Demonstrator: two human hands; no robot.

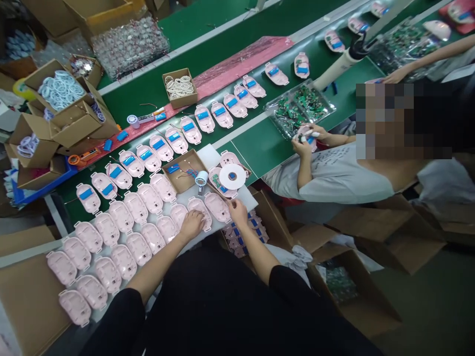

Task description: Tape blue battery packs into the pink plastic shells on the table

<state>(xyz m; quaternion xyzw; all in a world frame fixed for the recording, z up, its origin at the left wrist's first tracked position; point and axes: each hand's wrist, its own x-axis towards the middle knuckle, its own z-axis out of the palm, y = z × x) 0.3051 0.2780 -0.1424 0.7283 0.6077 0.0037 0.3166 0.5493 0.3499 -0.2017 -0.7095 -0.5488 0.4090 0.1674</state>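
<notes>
Two rows of pink plastic shells lie on a pale sheet along the near edge of the bench. My left hand rests with its fingers over one pink shell near the row's right end. My right hand is beside the last shell, thumb and fingers drawn together near its right edge; anything between them is too small to make out. Just beyond, a white tape roll lies on pink shells holding a green board and blue battery. A white-and-blue cylinder stands beside it.
Shells with blue batteries line the green belt. A cardboard tray holds wired batteries. A box of white rings stands behind. To the right, a co-worker's hands work by a tray of green boards. Open cartons stand below.
</notes>
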